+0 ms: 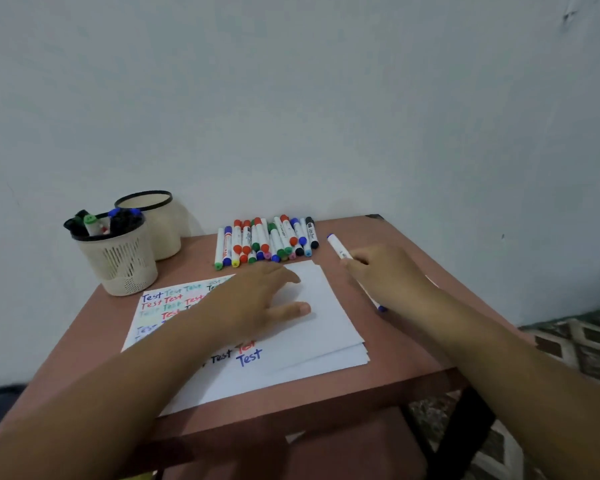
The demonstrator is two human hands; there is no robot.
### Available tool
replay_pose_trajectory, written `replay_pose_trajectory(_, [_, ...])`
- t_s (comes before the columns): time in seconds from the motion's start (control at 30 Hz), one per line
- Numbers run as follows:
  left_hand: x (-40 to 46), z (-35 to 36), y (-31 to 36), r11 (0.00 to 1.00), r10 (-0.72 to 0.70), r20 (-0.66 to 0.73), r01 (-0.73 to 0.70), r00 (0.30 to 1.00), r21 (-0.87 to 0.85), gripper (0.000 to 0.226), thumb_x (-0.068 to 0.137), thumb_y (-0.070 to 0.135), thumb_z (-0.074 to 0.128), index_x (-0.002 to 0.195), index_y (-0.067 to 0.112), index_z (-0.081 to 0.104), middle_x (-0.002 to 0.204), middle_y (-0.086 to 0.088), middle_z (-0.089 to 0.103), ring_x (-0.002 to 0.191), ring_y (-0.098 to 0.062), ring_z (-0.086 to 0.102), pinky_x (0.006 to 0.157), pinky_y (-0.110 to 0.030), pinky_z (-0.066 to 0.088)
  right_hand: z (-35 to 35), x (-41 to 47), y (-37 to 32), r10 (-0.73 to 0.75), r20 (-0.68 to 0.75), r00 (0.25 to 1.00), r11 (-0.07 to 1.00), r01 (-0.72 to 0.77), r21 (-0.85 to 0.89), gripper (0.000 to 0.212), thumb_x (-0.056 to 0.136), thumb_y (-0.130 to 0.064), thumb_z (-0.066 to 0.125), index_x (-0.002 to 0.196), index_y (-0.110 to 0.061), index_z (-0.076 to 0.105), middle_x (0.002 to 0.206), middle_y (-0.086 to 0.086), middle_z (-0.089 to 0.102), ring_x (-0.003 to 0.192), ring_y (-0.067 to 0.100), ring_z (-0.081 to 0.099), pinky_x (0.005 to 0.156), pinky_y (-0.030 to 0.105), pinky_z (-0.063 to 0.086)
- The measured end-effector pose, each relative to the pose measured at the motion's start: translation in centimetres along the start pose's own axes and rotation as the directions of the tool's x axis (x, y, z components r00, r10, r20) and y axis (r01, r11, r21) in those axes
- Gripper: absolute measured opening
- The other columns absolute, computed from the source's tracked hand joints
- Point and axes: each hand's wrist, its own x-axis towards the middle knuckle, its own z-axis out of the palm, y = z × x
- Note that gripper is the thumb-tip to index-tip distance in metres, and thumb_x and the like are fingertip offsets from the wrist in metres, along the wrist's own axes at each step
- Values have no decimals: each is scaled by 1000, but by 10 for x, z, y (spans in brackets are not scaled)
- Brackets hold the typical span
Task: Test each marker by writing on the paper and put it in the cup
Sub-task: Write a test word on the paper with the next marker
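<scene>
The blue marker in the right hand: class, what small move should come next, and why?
Probably lift the blue marker onto the paper to write. The right hand grips it on the table beside the sheet, while the left hand presses the paper flat near its bare part.

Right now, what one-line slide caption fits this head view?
Left hand flat on the paper, right hand gripping a blue marker, with a marker pile and two cups behind.

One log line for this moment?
left hand flat on paper | right hand gripping blue marker | cup part-filled
</scene>
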Motion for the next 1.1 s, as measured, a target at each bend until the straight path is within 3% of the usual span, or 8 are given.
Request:
replay_pose_trajectory(0.07, [14,10,16,996,68,3,-67,998,-61,64,90,75,43,145,41,41,152,17,39,133,-1,35,100,-25,31,-15,-1,15,-6,-66,998,997,1,-80,29,101,-30,54,80,-12,62,69,1,56,62,22,53,53,31,38])
replay_pose_trajectory(0.17, [28,20,34,979,148,-28,-150,989,-139,64,90,76,43,144,43,42,151,21,39,135,3,31,103,-26,32,-37,-4,42,42,-155,987,981,-70,-181,19,101,-40,56,110,-30,69,97,0,67,87,23,63,73,36,53])
replay_pose_trajectory(0.43, [54,32,64,950,158,-105,-180,982,-255,55,92,66,52,140,41,48,141,19,48,122,3,42,99,-25,40,-48,-14,91,181,-198,963,960,-217,-176,35,95,-38,55,95,-10,76,92,4,72,89,23,64,81,36,55])
replay_pose_trajectory(0.57, [63,38,77,945,171,-95,-190,981,-266,56,91,65,55,141,40,47,139,20,48,118,3,44,97,-21,39,-40,-16,93,186,-220,957,967,-218,-129,32,94,-39,54,84,-17,75,83,2,69,81,22,63,76,37,56])
replay_pose_trajectory(0.67, [67,43,79,946,177,-67,-189,982,-263,62,88,70,52,143,40,46,140,20,49,119,2,46,99,-24,42,-35,-17,89,184,-231,956,967,-218,-133,43,95,-49,57,65,-18,64,75,4,64,77,26,63,67,36,51])
replay_pose_trajectory(0.83, [70,47,79,956,180,-44,-186,983,-229,65,87,76,47,142,41,46,142,19,48,122,2,42,105,-30,42,-30,-21,83,186,-247,951,959,-230,-165,50,96,-57,51,96,-15,78,92,9,73,85,27,68,73,39,58])
replay_pose_trajectory(0.97, [70,46,79,972,164,-82,-176,983,-158,71,83,82,41,138,39,51,139,18,52,123,-3,45,107,-38,43,-31,-20,81,198,-256,946,948,-251,-194,48,96,-57,51,95,-18,79,94,6,72,88,26,68,74,37,57])
replay_pose_trajectory(1.1, [71,45,76,963,104,-104,-127,989,-236,74,78,84,41,135,39,55,134,19,54,118,-1,48,102,-36,47,-35,-19,78,206,-243,948,940,-260,-219,45,96,-53,51,100,-17,78,100,6,74,90,26,69,77,37,58])
